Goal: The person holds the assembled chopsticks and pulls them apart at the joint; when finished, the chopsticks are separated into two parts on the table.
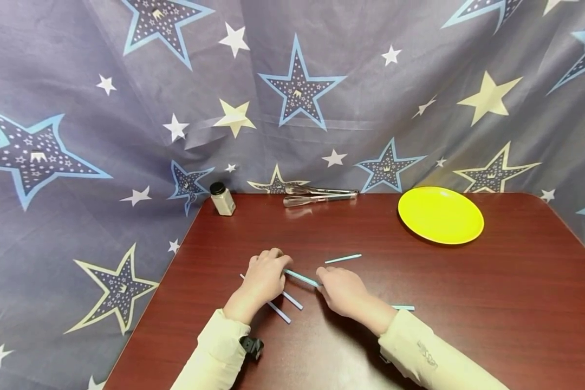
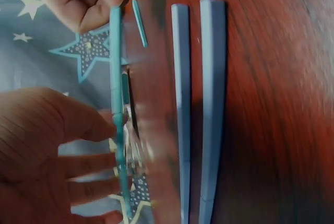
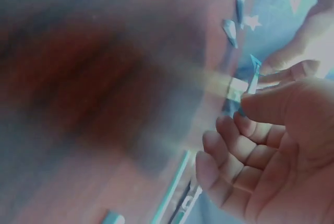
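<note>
One broad star-printed cloth (image 1: 341, 32) hangs behind a dark reddish surface (image 1: 517, 325), where a yellow plate (image 1: 441, 215) sits near the far edge, to the right. Metal-looking tongs (image 1: 322, 198) lie along that edge left of the plate, and a dark-lidded jar (image 1: 223, 201) stands near the far left corner. The left hand (image 1: 265, 275) and the right hand (image 1: 343, 291) work over the middle of the surface, with one blue-green stick (image 1: 302, 278) held between them. The right grip pinches its thicker end between thumb and forefinger, the other fingers loosely curled; the left grip has its thumb against the stick farther along and the other fingers spread, apparently a light pinch, though the forefinger is mostly hidden. A lilac stick (image 1: 279, 312) and a second lilac stick (image 1: 292, 300) lie side by side just beside the left hand; a turquoise stick (image 1: 343, 259) lies beyond the right hand, and a partly hidden stick (image 1: 403, 307) shows only one end past the right sleeve (image 1: 419, 341). The step in hand looks like steadying or turning that single stick; the next move probably calls for one grip to firm up before the other lets go.
</note>
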Demonstrator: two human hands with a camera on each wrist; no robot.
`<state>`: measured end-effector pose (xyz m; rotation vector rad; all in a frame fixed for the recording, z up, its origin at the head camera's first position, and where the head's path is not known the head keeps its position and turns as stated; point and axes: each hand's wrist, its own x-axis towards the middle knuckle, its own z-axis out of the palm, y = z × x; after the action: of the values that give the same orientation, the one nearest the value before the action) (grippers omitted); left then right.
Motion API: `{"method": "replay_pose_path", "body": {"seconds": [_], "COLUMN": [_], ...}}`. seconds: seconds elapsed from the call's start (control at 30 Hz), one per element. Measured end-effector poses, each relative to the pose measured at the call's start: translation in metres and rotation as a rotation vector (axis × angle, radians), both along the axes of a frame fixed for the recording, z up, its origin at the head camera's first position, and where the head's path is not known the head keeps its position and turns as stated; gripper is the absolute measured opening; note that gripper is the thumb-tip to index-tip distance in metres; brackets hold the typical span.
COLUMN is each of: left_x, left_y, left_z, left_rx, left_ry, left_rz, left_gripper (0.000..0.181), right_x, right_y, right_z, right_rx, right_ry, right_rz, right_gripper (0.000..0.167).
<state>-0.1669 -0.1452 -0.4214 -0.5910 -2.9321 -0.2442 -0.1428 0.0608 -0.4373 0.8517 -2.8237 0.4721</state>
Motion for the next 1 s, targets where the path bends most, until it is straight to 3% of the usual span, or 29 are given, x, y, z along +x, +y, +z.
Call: {"method": "replay_pose_path", "body": {"seconds": [0.13, 0.3, 0.5, 0.67, 1.0], "left_x": [0.002, 0.004, 0.008, 0.012, 0.018], "left_y": [0.005, 0.011, 0.018, 0.026, 0.045], "left_z": [0.003, 0.006, 0.006, 0.000, -0.012], "left_rx": [0.032, 0.038, 0.067, 0.099, 0.118], "left_ry": [0.023, 0.045, 0.103, 0.143, 0.140], "left_rz": [0.024, 0.006, -0.076, -0.167, -0.224], "left_gripper": [0.019, 0.017, 0.013, 0.012, 0.012], "right_x": [-0.001, -0.001, 0.004, 0.006, 0.007], "right_y": [0.008, 0.022, 0.044, 0.063, 0.093], "right_z": [0.005, 0.012, 0.019, 0.018, 0.015], "right_rx": [-0.022, -0.030, -0.048, -0.041, -0.033], "right_ry": [0.023, 0.038, 0.126, 0.126, 0.113], "right_rz": [-0.020, -0.040, -0.025, -0.024, 0.088], "right_gripper": [0.026, 0.025, 0.031, 0.033, 0.035]}}
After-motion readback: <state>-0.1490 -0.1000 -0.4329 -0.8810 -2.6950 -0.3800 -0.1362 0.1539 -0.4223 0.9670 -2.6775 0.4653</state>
